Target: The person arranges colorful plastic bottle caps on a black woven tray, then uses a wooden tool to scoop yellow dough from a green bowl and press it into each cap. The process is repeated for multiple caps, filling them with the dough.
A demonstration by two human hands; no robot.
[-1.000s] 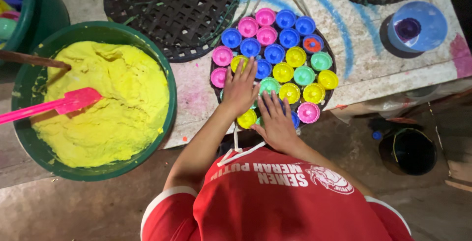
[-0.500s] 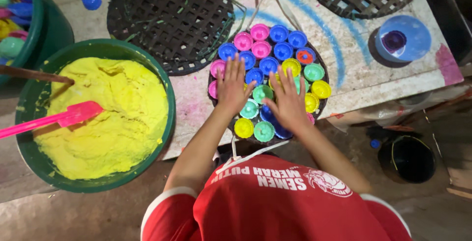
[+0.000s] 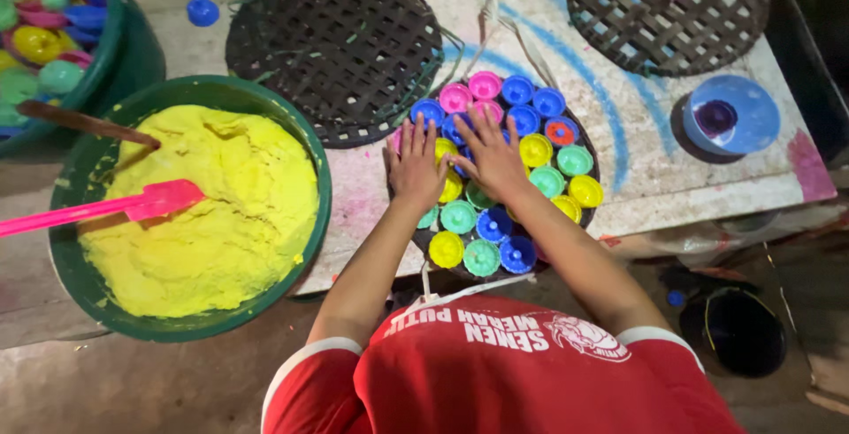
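Rough concrete counter (image 3: 654,177), stained with blue and pink paint streaks. Round woven tray (image 3: 591,146), dark lattice, sits near the front edge packed with small fluted plastic cup moulds (image 3: 460,216) in pink, blue, yellow, green and one red, all mouth-up; round layout, so no real long axis. Left hand (image 3: 416,164) lies flat on the tray's left side, fingers spread and pointing away from the person, palm down on the moulds, gripping nothing. Right hand (image 3: 489,155) just beside it, also flat and splayed, fingers angled up-left over the blue and pink moulds, holding nothing. Two more dark woven trays: one (image 3: 340,49) touching the loaded tray's upper left, one (image 3: 668,9) at the far right. Green plastic bucket (image 3: 305,146) to the left holds thick, lumpy yellow batter (image 3: 203,213); pink spatula (image 3: 133,208) rests in it, handle running left. Another green tub (image 3: 133,49) behind holds loose coloured moulds. Blue round lid (image 3: 730,115) on the right.
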